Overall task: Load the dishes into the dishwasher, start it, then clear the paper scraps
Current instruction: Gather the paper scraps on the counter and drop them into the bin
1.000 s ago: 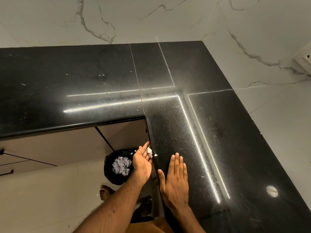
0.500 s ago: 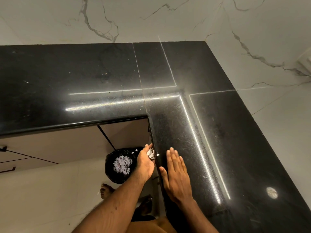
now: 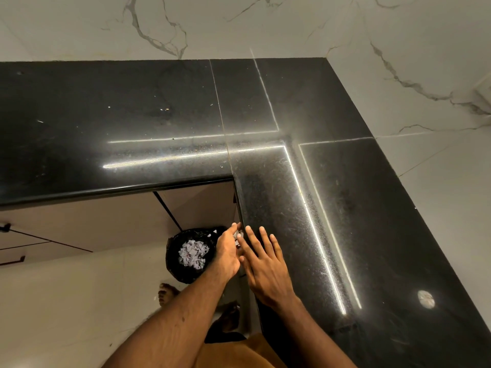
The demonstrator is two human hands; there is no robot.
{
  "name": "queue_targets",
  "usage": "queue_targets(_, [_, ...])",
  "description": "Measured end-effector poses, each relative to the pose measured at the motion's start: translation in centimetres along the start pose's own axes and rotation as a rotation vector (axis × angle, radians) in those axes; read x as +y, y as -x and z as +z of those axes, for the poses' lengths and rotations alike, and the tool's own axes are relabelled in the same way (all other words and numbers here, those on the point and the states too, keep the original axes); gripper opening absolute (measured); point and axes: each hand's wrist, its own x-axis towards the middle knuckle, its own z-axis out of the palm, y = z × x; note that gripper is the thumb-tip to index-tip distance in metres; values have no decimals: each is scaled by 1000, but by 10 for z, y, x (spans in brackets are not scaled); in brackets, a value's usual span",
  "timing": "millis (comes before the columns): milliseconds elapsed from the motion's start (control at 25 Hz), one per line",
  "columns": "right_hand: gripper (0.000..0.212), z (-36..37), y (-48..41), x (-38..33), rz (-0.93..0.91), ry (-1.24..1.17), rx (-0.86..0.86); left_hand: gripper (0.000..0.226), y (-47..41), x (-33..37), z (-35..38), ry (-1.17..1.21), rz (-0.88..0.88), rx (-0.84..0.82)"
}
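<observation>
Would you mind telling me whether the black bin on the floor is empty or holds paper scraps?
Not empty: a pale heap of paper scraps lies inside the black bin, with dark liner showing around it.

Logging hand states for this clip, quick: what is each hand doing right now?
Left hand: open, cupped at the countertop edge, paper scraps in it.
Right hand: open, fingers flat on the countertop, holding nothing.
</observation>
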Motion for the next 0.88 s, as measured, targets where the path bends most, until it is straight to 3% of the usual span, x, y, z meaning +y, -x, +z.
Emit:
queue_targets(120, [60,-3,-4,-1,112,-183,59,34,3,3,1,47,-1,-31])
queue_targets(280, [64,5,-10,-6,251,-84,54,37,-5,6,3,-1,-2,14])
queue_targets(480, [61,-3,-15,-9,-71,-141,-18,39,-4,4,-4,-1,-58,39])
queue_targets(680, [69,-6,-38,16,310,-159,118,45,-5,4,2,111,-4,5])
queue_targets(760, [70,-2,-54,11,264,-127,77,45,-4,2,1,121,6,14])
queue_targets(880, [65,-4,-67,2,41,-157,-21,46,-6,-1,-2,112,-11,3])
